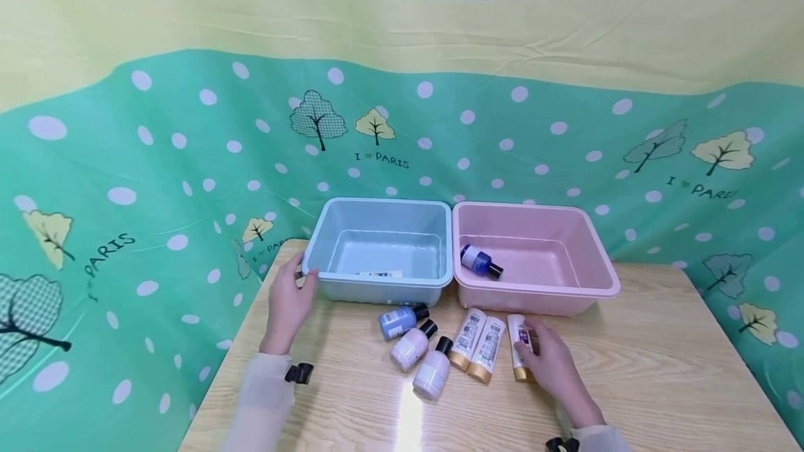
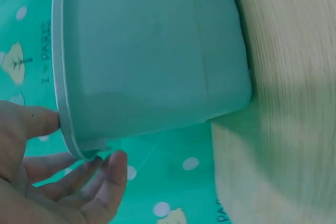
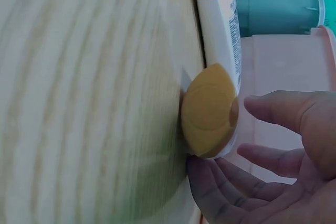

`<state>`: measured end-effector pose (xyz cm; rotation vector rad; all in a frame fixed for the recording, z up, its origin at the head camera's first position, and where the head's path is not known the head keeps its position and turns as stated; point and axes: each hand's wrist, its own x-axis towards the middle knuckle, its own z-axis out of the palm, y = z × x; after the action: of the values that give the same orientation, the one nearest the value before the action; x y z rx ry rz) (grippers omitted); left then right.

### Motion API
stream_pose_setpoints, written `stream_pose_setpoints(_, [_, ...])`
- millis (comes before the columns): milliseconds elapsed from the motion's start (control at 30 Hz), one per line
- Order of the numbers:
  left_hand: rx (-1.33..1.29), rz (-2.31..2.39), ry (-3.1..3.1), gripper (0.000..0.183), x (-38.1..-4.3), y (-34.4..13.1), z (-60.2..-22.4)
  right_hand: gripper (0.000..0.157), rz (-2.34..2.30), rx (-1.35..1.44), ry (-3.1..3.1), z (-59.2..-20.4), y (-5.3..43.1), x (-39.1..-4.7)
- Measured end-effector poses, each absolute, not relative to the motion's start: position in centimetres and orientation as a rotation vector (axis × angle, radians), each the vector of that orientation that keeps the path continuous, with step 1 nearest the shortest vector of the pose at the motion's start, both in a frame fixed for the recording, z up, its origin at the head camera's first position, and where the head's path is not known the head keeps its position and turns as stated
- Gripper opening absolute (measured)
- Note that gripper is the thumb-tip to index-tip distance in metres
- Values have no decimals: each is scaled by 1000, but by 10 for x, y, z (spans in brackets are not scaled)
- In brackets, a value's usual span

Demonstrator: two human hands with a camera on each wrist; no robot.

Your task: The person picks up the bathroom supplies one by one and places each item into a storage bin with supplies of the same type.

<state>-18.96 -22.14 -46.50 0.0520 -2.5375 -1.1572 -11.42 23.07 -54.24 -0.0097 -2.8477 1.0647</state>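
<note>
My left hand [image 1: 291, 305] grips the left front corner of a light blue plastic bin [image 1: 377, 289]. In the left wrist view its thumb lies on the rim [image 2: 62, 77] and its fingers bend under the corner. My right hand [image 1: 551, 361] is at a white tube with a gold cap [image 1: 520, 372], which lies on the table. In the right wrist view the thumb stands close beside the gold cap [image 3: 207, 111], and the fingertips touch its other side. Two similar white tubes [image 1: 468, 337] lie side by side to the left.
A pink bin [image 1: 534, 291] stands against the blue one, with a dark blue bottle [image 1: 480, 261] inside. In the blue bin a white-labelled item [image 1: 386, 273] is partly hidden. A blue bottle [image 1: 397, 322] and two pale pink bottles [image 1: 432, 373] lie on the wooden table [image 1: 659, 368].
</note>
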Motion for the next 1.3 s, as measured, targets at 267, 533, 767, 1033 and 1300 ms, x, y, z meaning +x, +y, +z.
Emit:
stream_pose_setpoints(267, [169,-1473,-2458,57,-194,-232,-473,56,1086,-85,-2908,-543,231,-118])
stream_pose_setpoints(533, [209,-1557,-2406,58,-195,-235,-475,63,1120,-179,-2956,-541,227,-121])
stream_pose_setpoints(767, [210,-1574,-2401,66,-194,-235,-475,61,1190,-226,-2962,-540,225,-121])
stream_pose_setpoints(1033, [222,-1593,-2391,62,-195,-234,-477,59,1261,-261,-2917,-544,228,-118])
stream_pose_setpoints(1300, [235,-1591,-2390,52,-195,-234,-477,60,1333,-264,-2853,-543,231,-113])
